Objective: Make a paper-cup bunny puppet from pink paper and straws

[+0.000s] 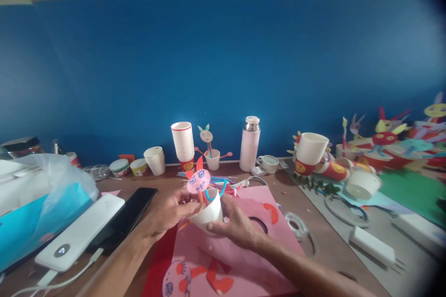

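Note:
A white paper cup [209, 217] is tilted above the pink paper, with my right hand [240, 225] wrapped round its side, thumb across the front. From the cup rises a pink paper face [199, 181] with drawn eyes and red-orange ears, on orange stems. A blue pipe cleaner [223, 189] bends out over the rim. My left hand [173, 212] is closed at the cup's left rim, thumb and fingers pinching by an orange pipe cleaner [200, 198]; its exact grip is partly hidden. Another pink paper face [176, 279] and orange cut-outs [220, 279] lie on the pink paper [275, 246].
Behind stand stacked paper cups [182, 141], a finished cup figure [212, 159], a pink thermos [250, 144] and a mug [269, 163]. At left lie a power bank [81, 232] and black phone [128, 218]. Clear tape [297, 226], a white charger [372, 246] and several cup figures [385, 139] are at right.

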Motion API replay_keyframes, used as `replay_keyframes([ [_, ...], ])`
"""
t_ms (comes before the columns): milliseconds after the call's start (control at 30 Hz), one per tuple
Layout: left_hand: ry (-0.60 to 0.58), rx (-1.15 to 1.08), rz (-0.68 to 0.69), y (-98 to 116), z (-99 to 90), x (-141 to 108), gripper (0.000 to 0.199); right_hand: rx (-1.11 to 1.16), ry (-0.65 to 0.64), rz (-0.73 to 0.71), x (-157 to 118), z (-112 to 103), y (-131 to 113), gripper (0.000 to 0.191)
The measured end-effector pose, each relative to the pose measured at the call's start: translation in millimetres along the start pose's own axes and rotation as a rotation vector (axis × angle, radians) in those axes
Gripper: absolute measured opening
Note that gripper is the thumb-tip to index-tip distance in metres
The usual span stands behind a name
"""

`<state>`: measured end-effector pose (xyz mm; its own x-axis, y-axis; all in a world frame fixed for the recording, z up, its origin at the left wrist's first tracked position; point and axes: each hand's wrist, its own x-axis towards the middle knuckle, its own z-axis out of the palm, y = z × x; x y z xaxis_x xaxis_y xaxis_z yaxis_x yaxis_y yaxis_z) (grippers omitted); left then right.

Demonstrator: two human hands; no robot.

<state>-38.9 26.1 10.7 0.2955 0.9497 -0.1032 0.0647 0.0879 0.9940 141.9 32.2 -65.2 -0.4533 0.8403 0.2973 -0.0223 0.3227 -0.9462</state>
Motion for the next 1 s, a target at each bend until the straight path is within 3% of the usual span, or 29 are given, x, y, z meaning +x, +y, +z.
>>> replay_keyframes([
  [300, -0.054, 0.059, 0.048, -1.3, 1.8, -0.9, 0.02, 0.031, -0.006, -0.007, -0.8, 1.5, -0.1, 0.057],
  [500, -0.119, -0.036, 0.017, -3.0, 3.8, 0.0, 0.032, 0.066, -0.021, 0.004, -1.3, 1.8, 0.6, 0.052],
  [733, -0.185, -0.066, 0.005, -6.9, -4.0, 2.3, 0.017, 0.088, -0.007, 0.042, -1.5, 2.9, 6.0, 0.053],
  [1000, -0.269, -0.214, -0.036, -10.9, -3.8, 6.4, 0.033, 0.1, 0.004, 0.028, -0.5, 4.1, 5.9, 0.052],
])
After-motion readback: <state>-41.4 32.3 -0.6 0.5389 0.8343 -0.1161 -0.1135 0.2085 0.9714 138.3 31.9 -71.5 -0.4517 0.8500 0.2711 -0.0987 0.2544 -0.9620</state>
